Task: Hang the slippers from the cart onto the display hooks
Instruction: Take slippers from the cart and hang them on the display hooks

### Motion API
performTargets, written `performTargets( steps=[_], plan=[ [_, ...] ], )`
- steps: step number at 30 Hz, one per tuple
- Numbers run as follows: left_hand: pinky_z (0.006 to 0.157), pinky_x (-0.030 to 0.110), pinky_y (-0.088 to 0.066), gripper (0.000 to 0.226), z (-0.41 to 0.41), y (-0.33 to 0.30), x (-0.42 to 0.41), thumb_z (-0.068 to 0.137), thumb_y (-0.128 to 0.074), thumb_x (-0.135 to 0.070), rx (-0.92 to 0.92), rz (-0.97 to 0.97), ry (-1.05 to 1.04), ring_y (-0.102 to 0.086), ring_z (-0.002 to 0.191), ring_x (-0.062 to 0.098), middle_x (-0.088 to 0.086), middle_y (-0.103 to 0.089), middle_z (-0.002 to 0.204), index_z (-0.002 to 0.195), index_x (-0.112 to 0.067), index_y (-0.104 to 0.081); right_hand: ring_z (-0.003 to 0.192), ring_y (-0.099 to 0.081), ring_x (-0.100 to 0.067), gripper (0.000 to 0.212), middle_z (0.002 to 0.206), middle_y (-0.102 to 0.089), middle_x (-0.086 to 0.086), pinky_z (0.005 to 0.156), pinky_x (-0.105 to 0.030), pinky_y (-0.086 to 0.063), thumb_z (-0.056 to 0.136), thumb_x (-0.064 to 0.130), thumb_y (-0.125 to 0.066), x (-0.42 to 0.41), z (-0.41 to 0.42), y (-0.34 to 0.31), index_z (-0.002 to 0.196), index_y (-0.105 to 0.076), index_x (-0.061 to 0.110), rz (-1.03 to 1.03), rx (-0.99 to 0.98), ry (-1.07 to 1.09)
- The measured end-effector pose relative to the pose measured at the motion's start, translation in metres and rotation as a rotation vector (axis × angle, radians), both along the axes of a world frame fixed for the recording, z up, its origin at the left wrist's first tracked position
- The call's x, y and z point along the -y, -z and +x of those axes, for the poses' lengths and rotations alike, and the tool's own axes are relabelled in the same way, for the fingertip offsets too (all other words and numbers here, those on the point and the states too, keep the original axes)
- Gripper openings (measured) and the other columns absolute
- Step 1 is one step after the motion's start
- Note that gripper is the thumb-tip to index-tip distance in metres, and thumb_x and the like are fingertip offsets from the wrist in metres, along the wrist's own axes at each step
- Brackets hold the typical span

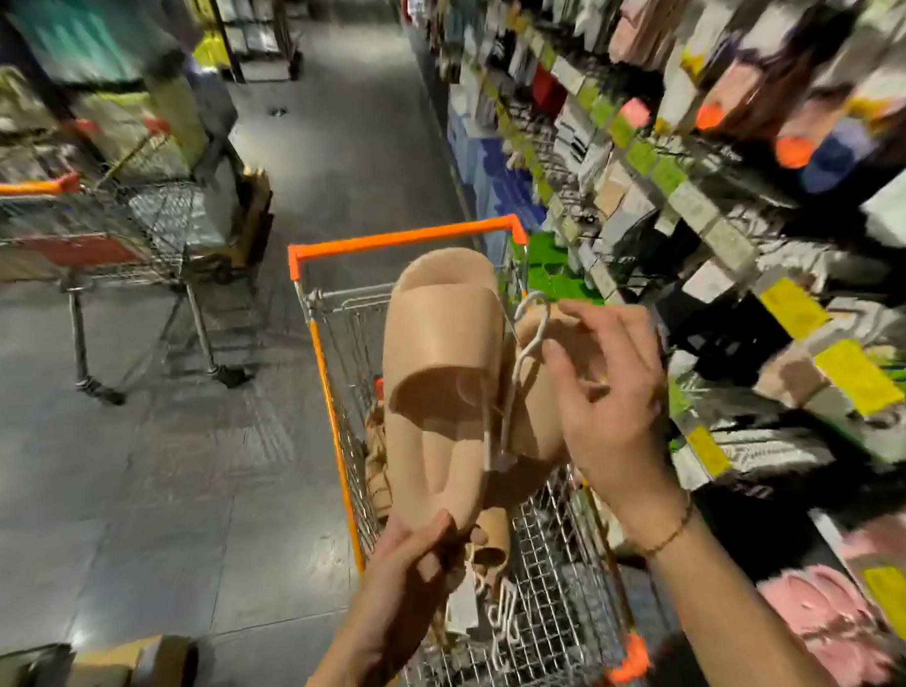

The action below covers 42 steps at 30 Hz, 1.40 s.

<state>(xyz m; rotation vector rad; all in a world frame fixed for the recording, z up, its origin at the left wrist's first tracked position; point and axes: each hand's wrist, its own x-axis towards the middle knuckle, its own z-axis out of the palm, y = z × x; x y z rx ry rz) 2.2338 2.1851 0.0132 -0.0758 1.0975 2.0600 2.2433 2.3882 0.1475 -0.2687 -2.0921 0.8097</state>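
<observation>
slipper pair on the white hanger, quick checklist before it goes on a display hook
1. Grip on the pair: ok, left hand grips the heel end of the beige slippers.
2. Hanger hook free: ok, the white hanger hook sticks out at the top.
3. Right hand on the hanger: cannot tell, its fingers are at the hook, contact unclear.
4. Pair lifted out of the cart: ok.
5. Free display hook chosen: cannot tell, the shelves are blurred.
</observation>
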Motion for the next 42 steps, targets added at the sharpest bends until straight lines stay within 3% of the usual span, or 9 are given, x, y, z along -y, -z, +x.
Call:
performTargets(
  steps=[5, 9, 12, 16, 20, 25, 32, 36, 42],
  plan=[
    [0.075, 0.038, -0.044, 0.086, -0.004, -0.054, -0.046, 0.070, -0.089, -0.029, -0.070, 0.089, 0.144, -0.062, 0.089, 0.032, 0.030, -0.065, 0.119, 0.138, 0.004, -0.049, 0.097, -0.048, -0.025, 0.024, 0.098, -0.064, 0.004, 0.088, -0.047, -0.041, 0.096, 0.032, -0.055, -0.042, 0.006, -0.094, 0.099, -0.075, 0.020, 0.337, 0.119, 0.142],
    [0.071, 0.034, -0.054, 0.074, 0.005, -0.102, -0.090, 0.062, -0.092, -0.028, -0.149, 0.197, 0.245, -0.066, 0.078, 0.029, 0.033, -0.064, 0.109, 0.113, 0.013, -0.057, 0.092, -0.046, -0.015, 0.014, 0.089, -0.069, 0.002, 0.090, -0.009, -0.022, 0.094, 0.028, -0.064, -0.068, 0.058, -0.159, 0.094, -0.073, 0.016, 0.393, 0.122, 0.279],
    [0.073, 0.033, -0.056, 0.060, 0.020, -0.135, -0.123, 0.051, -0.099, -0.028, -0.180, 0.306, 0.317, -0.068, 0.077, 0.028, 0.021, -0.068, 0.097, 0.088, 0.008, -0.068, 0.100, -0.050, -0.016, 0.015, 0.099, -0.063, 0.013, 0.086, -0.025, -0.028, 0.097, 0.027, -0.059, -0.087, 0.104, -0.191, 0.107, -0.070, 0.023, 0.316, 0.203, 0.334],
    [0.078, 0.040, -0.048, 0.072, 0.049, -0.163, -0.166, 0.045, -0.100, -0.031, -0.197, 0.375, 0.414, -0.070, 0.084, 0.029, 0.021, -0.068, 0.107, 0.101, -0.001, -0.066, 0.088, -0.064, -0.012, 0.017, 0.089, -0.068, 0.013, 0.081, -0.044, -0.055, 0.095, 0.021, -0.055, -0.101, 0.161, -0.230, 0.098, -0.069, 0.028, 0.227, 0.086, 0.367],
    [0.086, 0.046, -0.038, 0.065, 0.080, -0.177, -0.203, 0.057, -0.095, -0.032, -0.262, 0.389, 0.547, -0.054, 0.102, 0.035, 0.024, -0.065, 0.117, 0.107, -0.004, -0.065, 0.062, -0.059, -0.003, 0.015, 0.073, -0.067, 0.005, 0.058, -0.027, -0.048, 0.095, 0.020, -0.061, -0.104, 0.202, -0.273, 0.085, -0.073, 0.022, 0.266, 0.076, 0.474],
    [0.085, 0.039, -0.045, 0.076, 0.106, -0.193, -0.229, 0.061, -0.088, -0.020, -0.256, 0.431, 0.693, -0.069, 0.094, 0.027, 0.024, -0.063, 0.126, 0.126, 0.005, -0.057, 0.067, -0.055, -0.008, 0.022, 0.071, -0.067, -0.005, 0.064, -0.027, -0.042, 0.093, 0.016, -0.064, -0.111, 0.241, -0.326, 0.072, -0.071, 0.017, 0.287, 0.019, 0.609],
    [0.079, 0.030, -0.052, 0.034, 0.123, -0.246, -0.258, 0.093, -0.067, -0.029, -0.702, 0.216, 0.676, -0.066, 0.106, 0.021, 0.004, -0.068, 0.120, 0.125, -0.025, -0.055, 0.053, -0.056, 0.008, 0.027, 0.063, -0.067, 0.001, 0.050, -0.005, -0.036, 0.091, 0.030, -0.068, -0.105, 0.282, -0.359, 0.070, -0.073, 0.015, 0.316, 0.097, 0.841],
    [0.083, 0.031, -0.050, 0.034, 0.134, -0.318, -0.290, 0.091, -0.061, -0.041, -1.105, 0.290, 0.302, -0.060, 0.111, 0.015, -0.006, -0.061, 0.117, 0.123, -0.036, -0.051, 0.047, -0.065, -0.010, 0.022, 0.064, -0.071, -0.001, 0.042, -0.021, -0.049, 0.090, 0.028, -0.070, -0.111, 0.300, -0.369, 0.075, -0.075, 0.013, 0.234, -0.002, 0.820],
    [0.100, 0.039, -0.023, 0.090, 0.150, -0.420, -0.318, 0.071, -0.060, -0.040, -1.822, 0.131, -0.020, -0.026, 0.131, 0.021, -0.001, -0.030, 0.149, 0.154, -0.034, -0.027, 0.049, -0.069, -0.021, 0.026, 0.065, -0.071, -0.009, 0.047, -0.036, -0.056, 0.093, 0.028, -0.068, -0.115, 0.327, -0.389, 0.079, -0.073, 0.007, 0.069, -0.112, 0.839]
  ],
)
